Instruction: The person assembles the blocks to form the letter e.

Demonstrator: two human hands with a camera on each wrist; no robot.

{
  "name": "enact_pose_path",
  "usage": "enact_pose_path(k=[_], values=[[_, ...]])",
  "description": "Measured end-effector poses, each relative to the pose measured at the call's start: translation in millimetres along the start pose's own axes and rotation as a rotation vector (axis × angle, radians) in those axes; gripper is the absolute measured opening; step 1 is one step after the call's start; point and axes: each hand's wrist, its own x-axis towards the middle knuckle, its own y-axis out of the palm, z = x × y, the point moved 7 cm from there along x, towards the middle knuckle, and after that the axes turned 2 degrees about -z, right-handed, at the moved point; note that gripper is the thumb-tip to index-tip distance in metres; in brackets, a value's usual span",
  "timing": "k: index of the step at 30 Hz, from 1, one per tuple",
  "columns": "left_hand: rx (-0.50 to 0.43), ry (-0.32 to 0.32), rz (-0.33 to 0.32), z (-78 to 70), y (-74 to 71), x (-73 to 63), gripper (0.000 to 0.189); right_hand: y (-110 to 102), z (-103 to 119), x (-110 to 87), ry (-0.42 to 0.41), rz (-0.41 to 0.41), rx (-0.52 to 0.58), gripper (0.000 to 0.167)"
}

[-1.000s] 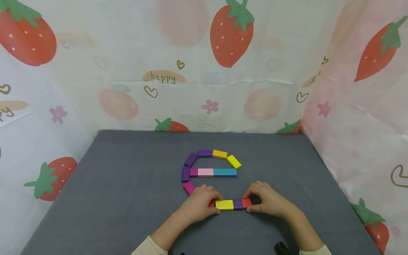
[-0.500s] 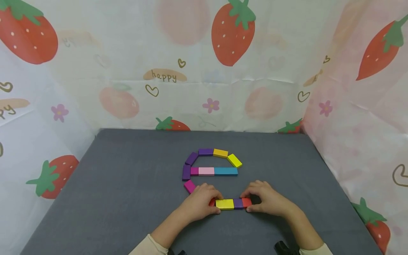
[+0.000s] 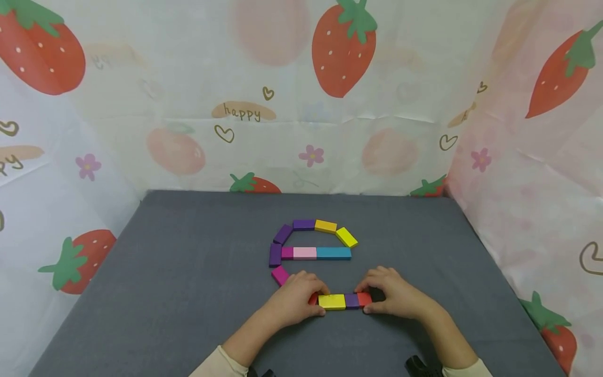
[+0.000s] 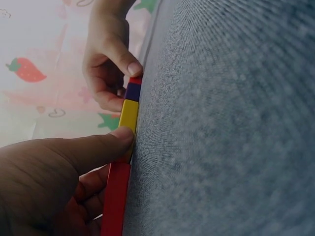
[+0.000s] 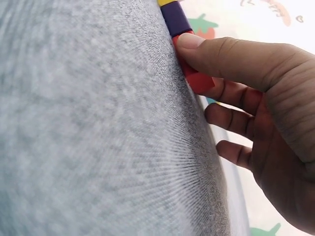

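A straight row of blocks lies on the grey cloth between my hands. My left hand (image 3: 296,299) pinches the yellow block (image 3: 332,302) at its left end, thumb on the near side and fingers on the far side. Left of it runs a long red block (image 4: 116,196), mostly hidden under that hand in the head view. A short purple block (image 3: 352,301) follows on the right, then a red block (image 5: 201,81) at the row's end. My right hand (image 3: 401,296) pinches this end block between thumb and fingers; its other fingers are loosely bent.
Beyond the hands, purple (image 3: 303,225), orange (image 3: 325,226) and bright yellow (image 3: 347,237) blocks form an arc. Inside it lies a bar of magenta, pink (image 3: 304,253) and blue (image 3: 334,253) blocks. A slanted magenta block (image 3: 280,275) touches the left hand's outline. Strawberry-print cloth (image 3: 264,146) walls the table.
The fingertips of my right hand have slid very slightly left along the row's far side. The blocks and my left hand keep their places.
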Motion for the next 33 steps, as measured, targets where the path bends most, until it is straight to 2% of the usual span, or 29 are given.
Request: enact_pose_path(k=[13, 21, 27, 30, 33], values=[[-0.012, 0.024, 0.007, 0.9, -0.9, 1.1, 0.035, 0, 2, 0.4, -0.006, -0.001, -0.005, 0.031], [-0.08, 0.019, 0.035, 3.1, -3.5, 2.3, 0.035, 0, 1, 0.6, -0.004, 0.008, 0.002, 0.032], [-0.124, 0.056, 0.002, 6.7, -18.2, 0.3, 0.031, 0, 3, 0.7, -0.002, 0.023, -0.001, 0.033], [-0.13, 0.062, -0.024, 10.5, -32.2, -3.4, 0.032, -1, 4, 0.4, 0.001, 0.025, -0.005, 0.032], [-0.127, 0.042, -0.045, 17.0, -47.8, -10.8, 0.033, -2, 5, 0.1, 0.004, 0.026, -0.012, 0.033]])
